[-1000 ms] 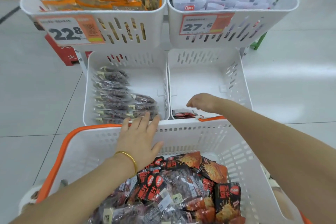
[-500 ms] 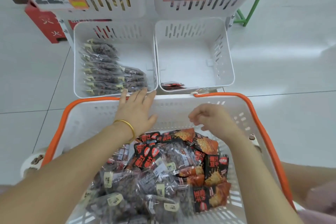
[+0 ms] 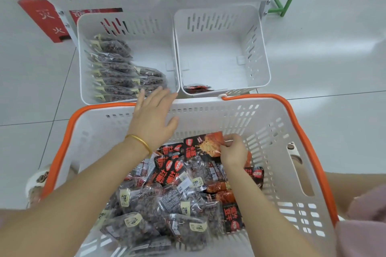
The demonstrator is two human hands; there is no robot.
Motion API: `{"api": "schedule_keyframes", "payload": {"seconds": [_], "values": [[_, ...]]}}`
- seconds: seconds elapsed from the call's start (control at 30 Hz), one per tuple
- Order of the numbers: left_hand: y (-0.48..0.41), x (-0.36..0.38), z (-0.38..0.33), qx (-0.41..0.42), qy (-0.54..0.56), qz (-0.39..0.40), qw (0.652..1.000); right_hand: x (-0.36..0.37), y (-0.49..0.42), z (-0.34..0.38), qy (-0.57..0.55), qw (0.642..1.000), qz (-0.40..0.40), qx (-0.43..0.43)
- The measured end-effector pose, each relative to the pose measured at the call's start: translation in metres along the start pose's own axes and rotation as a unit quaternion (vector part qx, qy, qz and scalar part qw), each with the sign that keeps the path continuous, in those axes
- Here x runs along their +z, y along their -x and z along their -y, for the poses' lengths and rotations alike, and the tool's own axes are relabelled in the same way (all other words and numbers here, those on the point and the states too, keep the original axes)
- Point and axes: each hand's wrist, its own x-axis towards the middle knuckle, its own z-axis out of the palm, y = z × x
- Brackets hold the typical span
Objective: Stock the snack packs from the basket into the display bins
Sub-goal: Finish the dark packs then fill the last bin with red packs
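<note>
Many dark snack packs (image 3: pixel 112 69) lie in rows in the left bin (image 3: pixel 146 27), just beyond the basket (image 3: pixel 261 123). The left hand (image 3: pixel 153 119) lies over the basket's far rim, fingers straight and spread, holding nothing. Inside the basket, near its far wall, the right hand (image 3: pixel 232 152) pinches a red-and-black pack (image 3: pixel 206 145) on top of the heap (image 3: pixel 167 204), and beyond the basket the right bin (image 3: pixel 219 23) holds one red pack (image 3: pixel 197 87).

The right lower bin (image 3: pixel 219 58) lies open but for one red pack (image 3: pixel 197 87) at its near-left corner, while dark packs (image 3: pixel 112 73) crowd the left edge of the left bin (image 3: pixel 146 27)
</note>
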Motion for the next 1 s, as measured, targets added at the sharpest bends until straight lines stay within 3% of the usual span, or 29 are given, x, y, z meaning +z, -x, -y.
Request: {"api": "schedule_keyframes", "payload": {"seconds": [0.07, 0.13, 0.23, 0.27, 0.33, 0.4, 0.47, 0.53, 0.57, 0.67, 0.73, 0.83, 0.93, 1.0], "values": [[0.009, 0.006, -0.01, 0.062, 0.026, -0.06, 0.996, -0.012, 0.006, 0.002, -0.083, 0.997, -0.009, -0.007], [0.02, 0.017, -0.024, 0.078, 0.049, -0.063, 0.994, -0.025, 0.009, 0.007, -0.126, 0.991, 0.008, -0.034], [0.035, 0.036, -0.038, -0.062, 0.092, 0.009, 0.994, -0.046, 0.016, 0.013, -0.175, 0.983, 0.035, -0.04], [0.039, 0.04, -0.04, -0.138, 0.132, 0.046, 0.98, -0.051, 0.021, 0.015, -0.216, 0.975, 0.052, -0.026], [0.04, 0.045, -0.041, -0.256, 0.294, 0.117, 0.913, -0.057, 0.028, 0.019, -0.278, 0.954, 0.107, -0.002], [0.037, 0.044, -0.04, -0.296, 0.391, 0.127, 0.862, -0.054, 0.03, 0.017, -0.286, 0.948, 0.137, 0.004], [0.034, 0.039, -0.035, -0.311, 0.386, 0.099, 0.863, -0.048, 0.023, 0.007, -0.191, 0.98, 0.055, -0.02], [0.032, 0.035, -0.027, -0.313, 0.359, 0.083, 0.875, -0.044, 0.011, -0.008, 0.034, 0.996, -0.037, -0.076], [0.032, 0.034, -0.024, -0.308, 0.346, 0.083, 0.882, -0.041, 0.004, -0.014, 0.134, 0.986, -0.025, -0.1], [0.035, 0.031, -0.019, -0.301, 0.344, 0.083, 0.885, -0.026, -0.013, -0.03, 0.34, 0.922, 0.115, -0.146], [0.038, 0.031, -0.018, -0.307, 0.369, 0.083, 0.873, -0.019, -0.019, -0.037, 0.372, 0.905, 0.155, -0.139], [0.042, 0.029, -0.022, -0.331, 0.424, 0.101, 0.837, -0.017, -0.023, -0.044, 0.355, 0.91, 0.163, -0.139], [0.047, 0.027, -0.026, -0.328, 0.447, 0.124, 0.823, -0.016, -0.012, -0.043, 0.369, 0.904, 0.094, -0.195], [0.048, 0.024, -0.029, -0.323, 0.457, 0.128, 0.819, -0.018, 0.002, -0.038, 0.319, 0.921, 0.018, -0.221]]}}
